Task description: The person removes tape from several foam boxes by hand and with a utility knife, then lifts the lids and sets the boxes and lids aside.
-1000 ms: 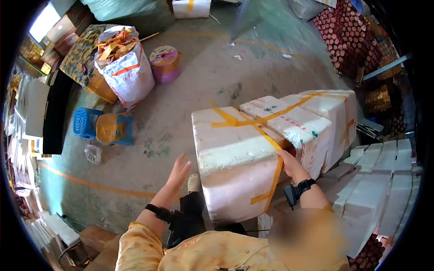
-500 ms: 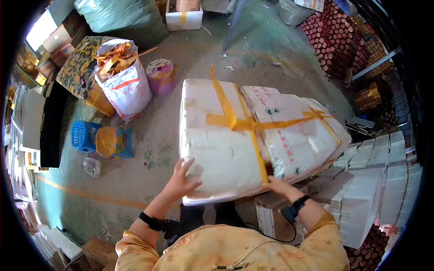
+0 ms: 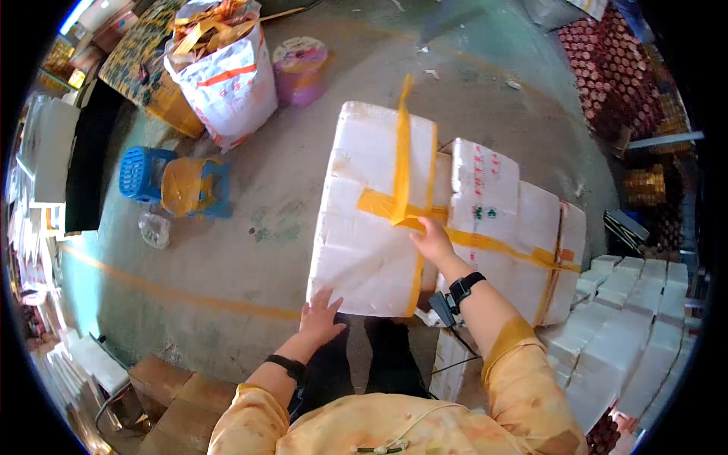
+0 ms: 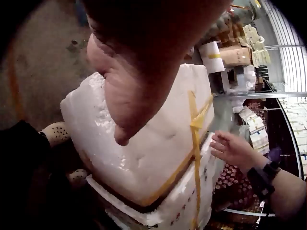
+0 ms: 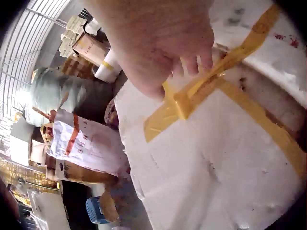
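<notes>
A bundle of white foam boxes stands in front of me, bound with yellow tape (image 3: 485, 242). My left hand (image 3: 320, 318) is at the near left corner of the largest foam box (image 3: 371, 262), its fingers spread. Over the middle of the bundle, my right hand (image 3: 436, 244) reaches to where the tapes cross. In the right wrist view its thumb and fingers are close over the crumpled tape junction (image 5: 181, 103), not closed round it. A loose tape strip (image 3: 403, 144) runs from this junction past the box's far edge. Red print marks the smaller foam box (image 3: 485, 171).
White foam blocks (image 3: 607, 318) are stacked at the right. A white sack (image 3: 235, 91) of scraps, a purple roll (image 3: 301, 72) and blue stools (image 3: 144, 174) stand at the left. Cardboard boxes (image 3: 189, 409) lie by my left side.
The foam bundle has tipped and turned so its taped top faces me. My right hand has left the box's edge tape for the tape crossing. My left hand has come to the near corner.
</notes>
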A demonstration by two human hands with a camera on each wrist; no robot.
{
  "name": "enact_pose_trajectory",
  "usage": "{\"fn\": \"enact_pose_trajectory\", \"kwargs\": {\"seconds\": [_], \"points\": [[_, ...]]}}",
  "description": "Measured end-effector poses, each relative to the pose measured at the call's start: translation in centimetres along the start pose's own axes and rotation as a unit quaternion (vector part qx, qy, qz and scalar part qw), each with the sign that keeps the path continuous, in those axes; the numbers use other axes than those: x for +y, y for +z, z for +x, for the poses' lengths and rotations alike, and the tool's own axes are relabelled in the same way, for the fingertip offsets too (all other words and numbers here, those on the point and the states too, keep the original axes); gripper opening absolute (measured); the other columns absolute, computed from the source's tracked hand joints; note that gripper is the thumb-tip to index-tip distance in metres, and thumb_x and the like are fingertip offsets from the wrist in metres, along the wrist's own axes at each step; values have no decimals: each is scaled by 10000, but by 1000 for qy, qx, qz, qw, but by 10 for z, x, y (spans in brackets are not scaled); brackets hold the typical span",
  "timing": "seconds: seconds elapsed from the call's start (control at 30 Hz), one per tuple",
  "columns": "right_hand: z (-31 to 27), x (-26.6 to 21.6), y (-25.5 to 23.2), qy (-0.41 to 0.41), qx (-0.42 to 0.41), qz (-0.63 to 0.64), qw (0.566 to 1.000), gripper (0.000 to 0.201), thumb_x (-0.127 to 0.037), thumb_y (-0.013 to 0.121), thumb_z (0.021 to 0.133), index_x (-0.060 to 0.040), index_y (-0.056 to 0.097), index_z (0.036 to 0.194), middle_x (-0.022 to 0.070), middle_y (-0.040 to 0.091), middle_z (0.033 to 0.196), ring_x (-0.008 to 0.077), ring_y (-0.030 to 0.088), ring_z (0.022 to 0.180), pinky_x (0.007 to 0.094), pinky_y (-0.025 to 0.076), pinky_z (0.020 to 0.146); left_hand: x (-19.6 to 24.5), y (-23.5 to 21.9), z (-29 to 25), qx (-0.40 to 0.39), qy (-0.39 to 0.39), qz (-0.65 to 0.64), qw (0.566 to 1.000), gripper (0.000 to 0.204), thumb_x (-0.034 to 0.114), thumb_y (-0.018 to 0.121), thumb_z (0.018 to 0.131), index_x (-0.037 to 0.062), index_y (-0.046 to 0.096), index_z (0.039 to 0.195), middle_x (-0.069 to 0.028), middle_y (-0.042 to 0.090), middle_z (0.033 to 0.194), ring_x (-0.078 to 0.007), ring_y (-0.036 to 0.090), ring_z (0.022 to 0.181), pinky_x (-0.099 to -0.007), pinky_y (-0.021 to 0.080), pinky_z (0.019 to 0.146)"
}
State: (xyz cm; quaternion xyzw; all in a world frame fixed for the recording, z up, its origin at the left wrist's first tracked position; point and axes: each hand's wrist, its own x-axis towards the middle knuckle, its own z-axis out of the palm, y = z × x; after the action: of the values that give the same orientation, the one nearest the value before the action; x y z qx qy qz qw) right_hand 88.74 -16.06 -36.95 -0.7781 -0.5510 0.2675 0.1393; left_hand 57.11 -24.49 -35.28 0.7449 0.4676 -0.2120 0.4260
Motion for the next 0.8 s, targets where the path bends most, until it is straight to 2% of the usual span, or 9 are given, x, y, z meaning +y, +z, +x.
{"fn": "enact_pose_trajectory", "kwargs": {"seconds": [0.03, 0.13, 0.27, 0.4, 0.5, 0.57, 0.7, 0.73, 0.8], "points": [[9, -2, 13, 72, -7, -10, 997, 473, -298, 630, 735, -48, 519, 1122, 167, 556, 1093, 331, 506, 1033, 433, 389, 893, -3, 1, -1, 0, 4, 10, 1000, 672, 405, 607, 781, 212, 330, 1363, -66, 166, 1459, -275, 89, 1359, -506, 179, 1059], [33, 1, 46, -2, 54, -35, 998, 505, -312, 650, 718, -54, 520, 1132, 177, 559, 1074, 354, 509, 1010, 443, 395, 880, -8, 6, -1, 6, 16, 46, 999, 677, 415, 594, 789, 225, 308, 1372, -41, 152, 1466, -263, 67, 1365, -504, 145, 1071], [43, -4, 72, 2, 55, -164, 985, 249, -255, 632, 730, -72, 615, 898, 154, 604, 945, 368, 504, 990, 469, 388, 849, -3, 11, 6, 15, 29, 126, 992, 699, 453, 577, 790, 260, 268, 1386, -48, 103, 1480, -281, 22, 1368, -528, 45, 1076], [21, 17, 58, -20, 73, 44, 996, 202, -235, 602, 769, -52, 607, 856, 155, 627, 820, 364, 570, 818, 444, 445, 723, 2, 23, 21, 1, -6, 131, 991, 753, 427, 594, 784, 338, 176, 1405, -54, 13, 1495, -315, -41, 1367, -566, -6, 1054], [3, 80, -29, 158, 8, 191, 969, 260, -254, 571, 836, -9, 613, 912, 65, 607, 709, 173, 562, 636, 334, 458, 597, -3, 23, 22, -9, -6, 162, 987, 760, 395, 605, 786, 345, 166, 1404, -55, 13, 1493, -314, -48, 1366, -557, 10, 1058], [-25, 90, -92, 222, -24, 244, 944, 238, -224, 525, 874, -4, 611, 899, 46, 603, 744, 153, 547, 631, 307, 445, 555, -3, 21, 21, -2, -3, 183, 983, 773, 380, 624, 777, 349, 170, 1402, -63, 27, 1490, -314, -37, 1366, -552, 68, 1058], [-87, 209, -231, 197, 136, 361, 901, 170, -197, 487, 893, -61, 555, 970, 50, 573, 852, 146, 528, 698, 270, 445, 611, -10, 27, 25, -17, -37, 173, 984, 813, 335, 657, 755, 363, 163, 1400, -65, 29, 1490, -321, -21, 1364, -552, 152, 1048], [-105, 205, -275, 240, 252, 434, 831, 183, -212, 490, 895, -55, 547, 971, 44, 562, 867, 152, 520, 728, 281, 440, 633, -15, 21, 22, -29, -41, 194, 980, 827, 316, 665, 751, 366, 154, 1400, -64, 28, 1491, -328, -8, 1363, -547, 172, 1046], [-193, 379, -413, 273, 491, 307, 768, 219, -236, 484, 899, -39, 556, 961, 61, 565, 880, 165, 535, 772, 330, 453, 653, -37, 26, 19, -23, -69, 226, 971, 854, 322, 682, 736, 366, 148, 1401, -70, 30, 1490, -351, 38, 1354, -529, 211, 1040]]}}
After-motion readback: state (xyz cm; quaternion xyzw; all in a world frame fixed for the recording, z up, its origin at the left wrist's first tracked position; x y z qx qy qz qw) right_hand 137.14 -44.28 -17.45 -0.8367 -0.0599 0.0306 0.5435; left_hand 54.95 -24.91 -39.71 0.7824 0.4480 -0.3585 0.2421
